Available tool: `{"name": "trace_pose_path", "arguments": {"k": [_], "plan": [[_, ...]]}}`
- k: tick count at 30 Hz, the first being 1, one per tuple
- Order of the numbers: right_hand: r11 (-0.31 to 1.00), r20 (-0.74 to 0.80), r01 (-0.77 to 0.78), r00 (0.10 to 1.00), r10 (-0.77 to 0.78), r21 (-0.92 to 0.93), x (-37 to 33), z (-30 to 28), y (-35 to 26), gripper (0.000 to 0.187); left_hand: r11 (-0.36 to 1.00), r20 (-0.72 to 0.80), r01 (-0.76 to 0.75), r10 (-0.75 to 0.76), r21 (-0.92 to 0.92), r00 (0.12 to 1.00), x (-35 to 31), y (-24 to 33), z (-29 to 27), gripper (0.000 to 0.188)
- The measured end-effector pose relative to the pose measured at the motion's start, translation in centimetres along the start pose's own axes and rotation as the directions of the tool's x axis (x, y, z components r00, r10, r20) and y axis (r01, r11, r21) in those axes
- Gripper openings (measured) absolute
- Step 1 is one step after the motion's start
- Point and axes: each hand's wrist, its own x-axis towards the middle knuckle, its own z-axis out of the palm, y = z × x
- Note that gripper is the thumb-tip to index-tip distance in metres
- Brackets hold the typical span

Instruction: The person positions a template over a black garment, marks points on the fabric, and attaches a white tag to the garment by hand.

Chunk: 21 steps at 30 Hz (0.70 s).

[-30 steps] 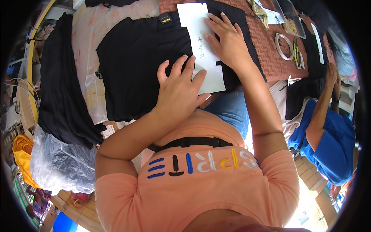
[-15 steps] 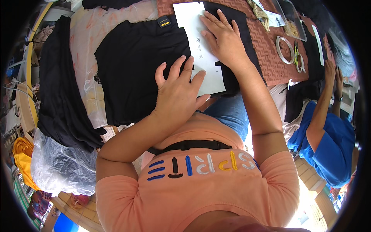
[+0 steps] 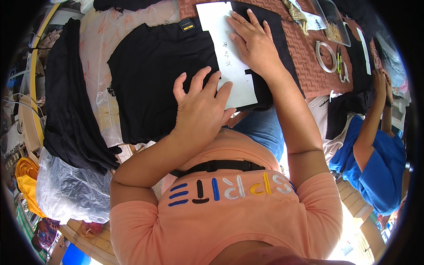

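Observation:
A white paper pattern (image 3: 219, 37) with notched edges lies on black fabric at the front of the table. My right hand (image 3: 255, 44) rests flat on its upper right part, fingers stretched toward the far side. Over the pattern's lower left edge is my left hand (image 3: 201, 101), its fingers spread and bent a little, with nothing in them. Left of the pattern spreads a black garment piece (image 3: 154, 75) bearing a small black label (image 3: 187, 24) near its far edge. More black fabric (image 3: 287, 53) shows beyond my right hand.
To the right lie a roll of clear tape (image 3: 326, 57), yellow-handled thread snips (image 3: 339, 64) and a clear plastic box (image 3: 333, 22). Black cloth (image 3: 66, 97) hangs over the left table edge above a plastic bag (image 3: 73, 187). A co-worker in blue (image 3: 375, 163) works at right.
My left hand has shifted slightly left, and its fingers have lifted a little. The pattern has slid very slightly left. My right hand stays almost in place. The co-worker's hands have moved.

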Motion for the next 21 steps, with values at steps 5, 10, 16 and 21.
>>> {"name": "trace_pose_path", "arguments": {"k": [5, 10, 16, 21], "plan": [[1.000, -0.022, 0.024, 0.999, -0.023, 0.018, 0.13, 0.28, 0.29, 0.041, 1.000, -0.008, -0.001, 0.001, -0.013, 1.000, 0.14, 0.09, -0.41, 0.049], [0.999, -0.030, 0.032, 0.999, -0.031, 0.004, 0.22, 0.28, 0.25, 0.041, 1.000, -0.012, 0.004, -0.004, -0.006, 1.000, 0.18, 0.02, -0.46, 0.049], [0.999, -0.029, 0.032, 0.999, -0.032, 0.004, 0.30, 0.19, 0.18, 0.041, 1.000, -0.019, 0.004, -0.004, 0.005, 1.000, 0.25, 0.00, -0.56, 0.050], [0.999, -0.033, 0.034, 0.999, -0.034, -0.002, 0.24, 0.36, 0.19, 0.041, 1.000, -0.022, 0.004, -0.004, 0.007, 1.000, 0.25, -0.08, -0.52, 0.050]]}}
